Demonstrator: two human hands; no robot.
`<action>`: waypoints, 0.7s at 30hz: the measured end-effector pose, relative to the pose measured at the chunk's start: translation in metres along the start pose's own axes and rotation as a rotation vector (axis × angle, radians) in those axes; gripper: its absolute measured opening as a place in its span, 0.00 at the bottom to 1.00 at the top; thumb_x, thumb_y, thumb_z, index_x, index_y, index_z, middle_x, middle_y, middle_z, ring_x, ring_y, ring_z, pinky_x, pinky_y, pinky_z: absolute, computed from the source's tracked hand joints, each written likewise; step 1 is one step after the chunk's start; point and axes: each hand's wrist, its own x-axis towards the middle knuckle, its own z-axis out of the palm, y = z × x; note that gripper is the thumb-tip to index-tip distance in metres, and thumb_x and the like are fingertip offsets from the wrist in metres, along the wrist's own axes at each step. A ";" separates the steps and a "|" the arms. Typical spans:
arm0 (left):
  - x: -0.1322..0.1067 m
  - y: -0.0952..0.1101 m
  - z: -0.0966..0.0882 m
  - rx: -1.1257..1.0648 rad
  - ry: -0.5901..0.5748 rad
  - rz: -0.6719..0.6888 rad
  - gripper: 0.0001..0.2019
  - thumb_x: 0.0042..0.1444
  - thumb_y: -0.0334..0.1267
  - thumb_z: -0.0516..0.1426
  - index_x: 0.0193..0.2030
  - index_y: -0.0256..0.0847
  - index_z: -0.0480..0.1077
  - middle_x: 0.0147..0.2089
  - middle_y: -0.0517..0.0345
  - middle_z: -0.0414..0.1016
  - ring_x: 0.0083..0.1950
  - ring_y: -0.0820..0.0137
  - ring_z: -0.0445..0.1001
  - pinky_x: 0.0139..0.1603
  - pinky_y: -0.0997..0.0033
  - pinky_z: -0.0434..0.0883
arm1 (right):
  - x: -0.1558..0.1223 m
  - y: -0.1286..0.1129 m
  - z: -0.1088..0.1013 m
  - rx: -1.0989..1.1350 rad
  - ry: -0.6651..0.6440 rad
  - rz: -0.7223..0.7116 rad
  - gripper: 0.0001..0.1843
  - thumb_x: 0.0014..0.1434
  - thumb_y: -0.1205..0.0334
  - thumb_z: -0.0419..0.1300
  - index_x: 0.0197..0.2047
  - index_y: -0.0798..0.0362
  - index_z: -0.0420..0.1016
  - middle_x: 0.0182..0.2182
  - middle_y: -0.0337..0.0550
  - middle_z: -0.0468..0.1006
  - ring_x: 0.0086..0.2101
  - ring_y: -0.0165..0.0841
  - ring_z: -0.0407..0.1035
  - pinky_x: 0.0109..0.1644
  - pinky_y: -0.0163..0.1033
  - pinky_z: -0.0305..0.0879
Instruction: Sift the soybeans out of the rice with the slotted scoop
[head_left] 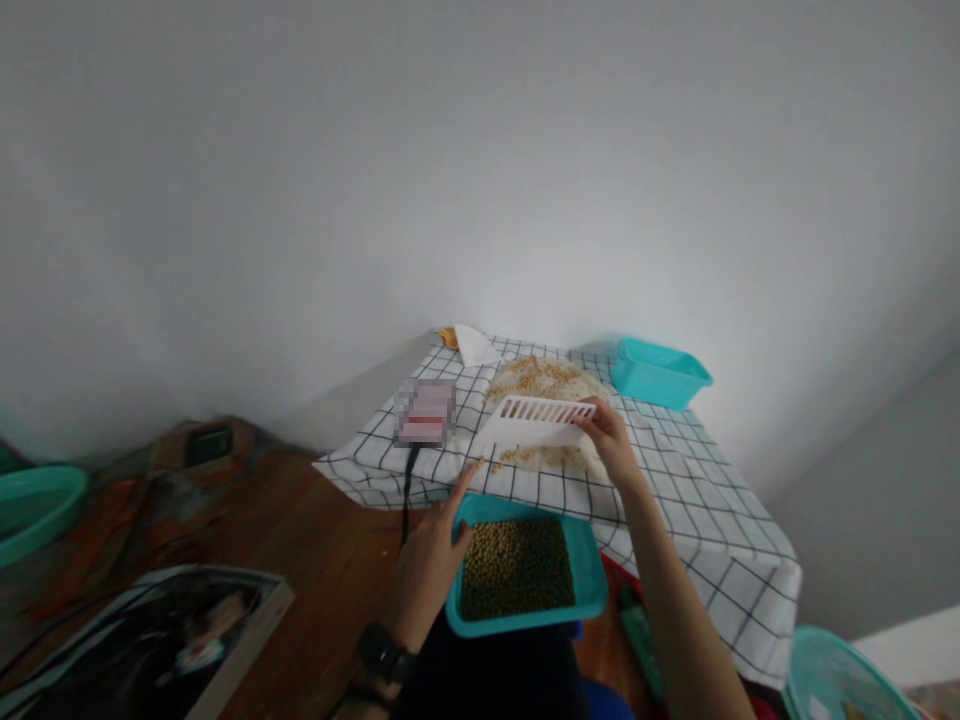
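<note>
My right hand (pixel 609 440) pinches the one scoop (pixel 536 420), at 12 o'clock, over grain (pixel 544 375). My left hand (pixel 431 560), index extended, grip unclear, touches the 9 o'clock edge of the near tray (pixel 525 622). I count two trays; the second tray (pixel 660 372) sits at 1 o'clock. Open cloth (pixel 697 480) lies toward 3 o'clock.

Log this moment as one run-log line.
left hand: holding left rim of teal tray of green beans | right hand: holding white slotted scoop over tan grains on checked cloth | second teal tray: far corner

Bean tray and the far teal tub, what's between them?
White slotted scoop in the right hand, and pale grains on the cloth; head view.
</note>
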 end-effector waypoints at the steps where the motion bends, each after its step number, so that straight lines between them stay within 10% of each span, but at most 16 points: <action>1: 0.000 0.000 0.000 -0.001 0.001 0.007 0.35 0.61 0.27 0.51 0.73 0.54 0.47 0.58 0.53 0.74 0.59 0.65 0.73 0.59 0.63 0.68 | -0.001 -0.002 0.001 0.005 0.028 -0.002 0.07 0.58 0.55 0.61 0.34 0.49 0.72 0.29 0.37 0.72 0.31 0.32 0.66 0.36 0.37 0.62; 21: 0.000 -0.010 -0.002 -0.037 0.049 0.020 0.35 0.61 0.32 0.50 0.74 0.49 0.44 0.53 0.53 0.76 0.50 0.64 0.76 0.53 0.65 0.70 | -0.055 -0.054 0.011 -0.035 0.276 0.117 0.08 0.57 0.56 0.62 0.39 0.50 0.73 0.32 0.41 0.77 0.32 0.35 0.70 0.36 0.38 0.64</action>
